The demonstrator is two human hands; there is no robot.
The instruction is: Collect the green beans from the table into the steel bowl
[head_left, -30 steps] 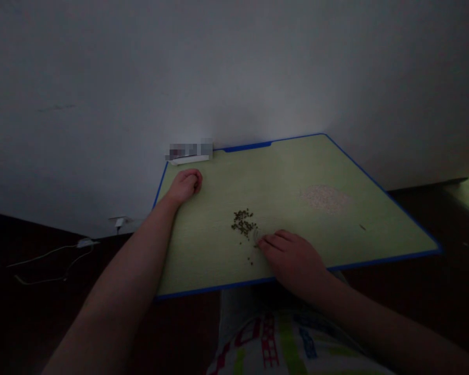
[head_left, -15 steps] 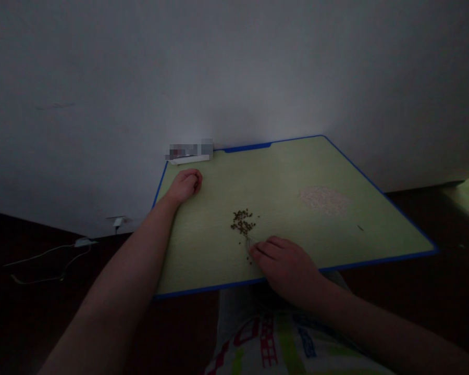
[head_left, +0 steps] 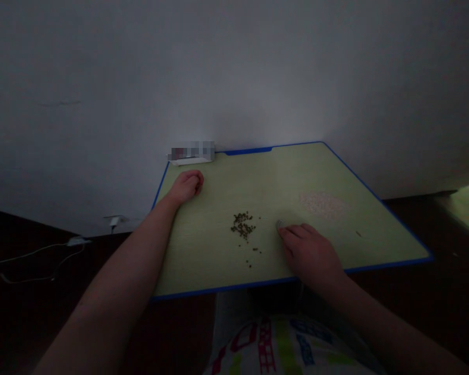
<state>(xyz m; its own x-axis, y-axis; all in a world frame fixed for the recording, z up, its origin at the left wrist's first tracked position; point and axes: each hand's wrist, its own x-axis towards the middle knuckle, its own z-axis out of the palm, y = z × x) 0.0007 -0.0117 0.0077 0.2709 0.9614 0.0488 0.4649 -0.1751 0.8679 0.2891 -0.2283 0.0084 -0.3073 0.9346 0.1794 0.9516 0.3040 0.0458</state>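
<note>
Many dark grains (head_left: pixel 241 226) are lying in a loose patch left of the middle of the table (head_left: pixel 207 255), a few straying toward the near edge. Right hand (head_left: pixel 310 252): sitting to the right of them, fingertips pinching a small clear piece (head_left: pixel 279 224), too blurred to identify. Pale grains (head_left: pixel 322 204) are lying spread beyond that hand; a thin dark sliver (head_left: pixel 358 234) is resting to its right. Left hand (head_left: pixel 189 186): resting on the table, curled into a closed fist; cannot tell whether it is holding anything. Box (head_left: pixel 193 153) is standing at the back left corner.
</note>
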